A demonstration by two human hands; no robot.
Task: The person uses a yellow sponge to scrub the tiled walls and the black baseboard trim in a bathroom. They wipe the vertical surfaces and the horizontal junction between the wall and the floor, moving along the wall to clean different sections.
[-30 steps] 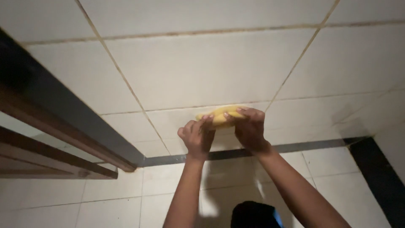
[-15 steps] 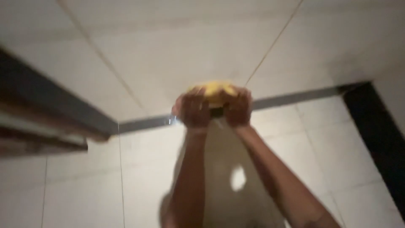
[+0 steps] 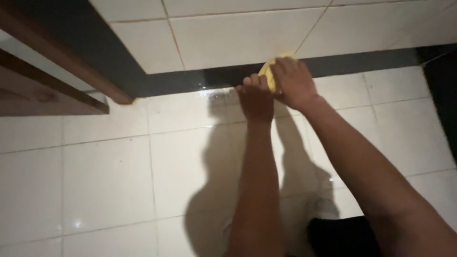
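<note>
White tiles all around, a dark band running along the foot of the tiled wall, and a brown wooden frame off to the left, well apart from the action. Nothing stands between the hands and the band; only their shadow falls across the glossy floor. Compared with a second ago, the hands have come down from the open wall tile to the dark band, and the view has swung lower with them. Now the sponge, yellow, sits pressed at the band's edge. The right hand is curled over it from above, fingers closed on it. The left hand is bunched up just beside it, fingertips against its left edge.
</note>
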